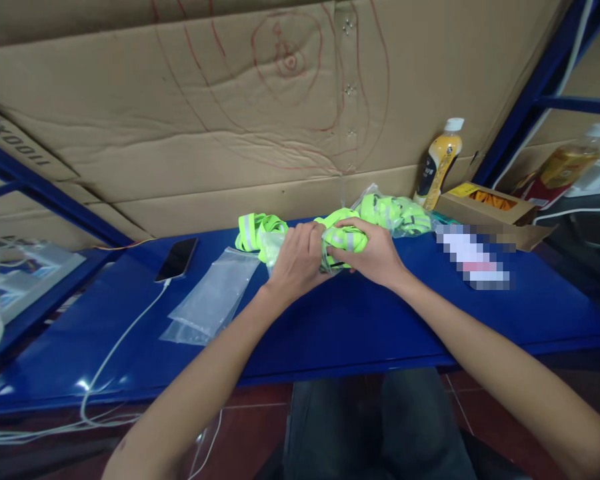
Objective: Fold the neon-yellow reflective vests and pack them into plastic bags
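Note:
Both my hands meet over the middle of the blue shelf (330, 327). My right hand (373, 257) is closed round a rolled neon-yellow reflective vest (343, 235). My left hand (295, 263) grips the mouth of a clear plastic bag (271, 245) that wraps the vest's left end. Another neon-yellow vest (253, 230) lies just behind my left hand. A bagged neon-yellow vest (397, 213) rests behind my right hand.
A stack of clear plastic bags (210, 303) lies left of my hands. A phone (177, 259) with a white cable (115, 353) sits further left. A yellow drink bottle (437, 167), an open cardboard box (485, 207) and a cardboard wall (230, 133) stand behind.

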The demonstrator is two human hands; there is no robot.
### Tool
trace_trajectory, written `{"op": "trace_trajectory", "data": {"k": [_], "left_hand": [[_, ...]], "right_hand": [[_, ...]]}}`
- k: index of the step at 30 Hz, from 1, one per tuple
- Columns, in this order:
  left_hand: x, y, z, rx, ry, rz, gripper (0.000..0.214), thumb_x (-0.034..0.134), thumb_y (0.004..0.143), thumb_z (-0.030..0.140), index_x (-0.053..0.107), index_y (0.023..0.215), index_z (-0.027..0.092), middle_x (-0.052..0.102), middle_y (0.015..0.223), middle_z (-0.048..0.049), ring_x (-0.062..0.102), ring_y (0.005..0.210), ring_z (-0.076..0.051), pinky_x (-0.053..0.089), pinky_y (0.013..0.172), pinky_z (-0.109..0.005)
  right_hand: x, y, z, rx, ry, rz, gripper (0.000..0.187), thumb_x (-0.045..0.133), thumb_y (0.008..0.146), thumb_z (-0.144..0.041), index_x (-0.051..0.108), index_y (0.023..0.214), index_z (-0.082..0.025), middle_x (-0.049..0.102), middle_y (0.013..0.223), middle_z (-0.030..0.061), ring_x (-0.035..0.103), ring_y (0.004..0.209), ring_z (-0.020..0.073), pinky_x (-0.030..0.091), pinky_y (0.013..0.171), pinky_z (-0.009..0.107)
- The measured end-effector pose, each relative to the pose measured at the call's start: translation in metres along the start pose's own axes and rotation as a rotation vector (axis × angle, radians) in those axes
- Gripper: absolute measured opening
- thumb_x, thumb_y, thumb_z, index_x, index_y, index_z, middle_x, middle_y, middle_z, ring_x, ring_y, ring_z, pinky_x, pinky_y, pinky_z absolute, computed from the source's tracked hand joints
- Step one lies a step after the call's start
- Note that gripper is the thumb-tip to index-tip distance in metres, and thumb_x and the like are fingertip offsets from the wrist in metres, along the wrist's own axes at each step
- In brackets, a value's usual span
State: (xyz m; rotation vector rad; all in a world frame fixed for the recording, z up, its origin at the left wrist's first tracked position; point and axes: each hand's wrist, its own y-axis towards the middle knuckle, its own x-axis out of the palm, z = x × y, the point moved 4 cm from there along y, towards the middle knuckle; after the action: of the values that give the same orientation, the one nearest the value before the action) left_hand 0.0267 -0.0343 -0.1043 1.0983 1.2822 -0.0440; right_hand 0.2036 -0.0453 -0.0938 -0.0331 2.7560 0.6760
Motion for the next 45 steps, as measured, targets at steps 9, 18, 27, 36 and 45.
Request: {"op": "trace_trajectory", "data": {"k": [9, 18, 27, 36, 45], "left_hand": [[0.006, -0.004, 0.002, 0.012, -0.059, 0.068, 0.067, 0.074, 0.086, 0.054, 0.051, 0.131, 0.01, 0.064, 0.124, -0.0265, 0.06, 0.111, -0.042, 0.05, 0.093, -0.055], [0.008, -0.006, 0.01, 0.025, -0.03, 0.119, 0.052, 0.066, 0.087, 0.028, 0.046, 0.133, 0.014, 0.064, 0.118, -0.0203, 0.064, 0.107, -0.038, 0.053, 0.091, -0.051], [-0.002, -0.006, -0.021, -0.156, -0.048, 0.188, 0.079, 0.086, 0.075, 0.045, 0.046, 0.136, 0.013, 0.063, 0.117, -0.0188, 0.065, 0.104, -0.037, 0.054, 0.09, -0.05], [0.0, -0.003, 0.018, -0.013, 0.079, 0.062, 0.051, 0.07, 0.081, 0.028, 0.053, 0.127, 0.011, 0.067, 0.111, -0.0213, 0.063, 0.099, -0.038, 0.05, 0.084, -0.049], [-0.011, 0.001, 0.014, -0.062, 0.116, 0.139, 0.051, 0.066, 0.093, 0.045, 0.054, 0.128, 0.01, 0.068, 0.111, -0.0216, 0.063, 0.099, -0.038, 0.051, 0.084, -0.049]], "right_hand": [[0.011, -0.006, -0.001, -0.184, -0.158, -0.164, 0.027, 0.065, 0.091, -0.04, 0.055, 0.109, -0.023, 0.07, 0.094, 0.003, 0.067, 0.086, 0.0225, 0.046, 0.08, 0.034], [0.021, -0.009, 0.002, -0.162, -0.189, -0.184, 0.02, 0.051, 0.101, -0.04, 0.042, 0.107, -0.023, 0.065, 0.1, 0.008, 0.063, 0.087, 0.024, 0.046, 0.078, 0.037], [0.007, 0.004, 0.008, 0.156, 0.484, -0.19, 0.059, 0.092, 0.072, -0.042, 0.057, 0.116, -0.024, 0.065, 0.11, 0.003, 0.07, 0.088, 0.0198, 0.068, 0.069, 0.037], [0.027, -0.001, 0.015, -0.057, -0.058, -0.3, 0.011, 0.063, 0.082, -0.016, 0.056, 0.073, -0.018, 0.051, 0.062, -0.0043, 0.044, 0.059, 0.0092, 0.03, 0.06, 0.025], [-0.003, 0.006, -0.004, -0.121, 0.005, -0.152, 0.038, 0.085, 0.077, -0.034, 0.077, 0.108, -0.015, 0.075, 0.097, 0.0036, 0.046, 0.058, 0.007, 0.036, 0.055, 0.025]]}}
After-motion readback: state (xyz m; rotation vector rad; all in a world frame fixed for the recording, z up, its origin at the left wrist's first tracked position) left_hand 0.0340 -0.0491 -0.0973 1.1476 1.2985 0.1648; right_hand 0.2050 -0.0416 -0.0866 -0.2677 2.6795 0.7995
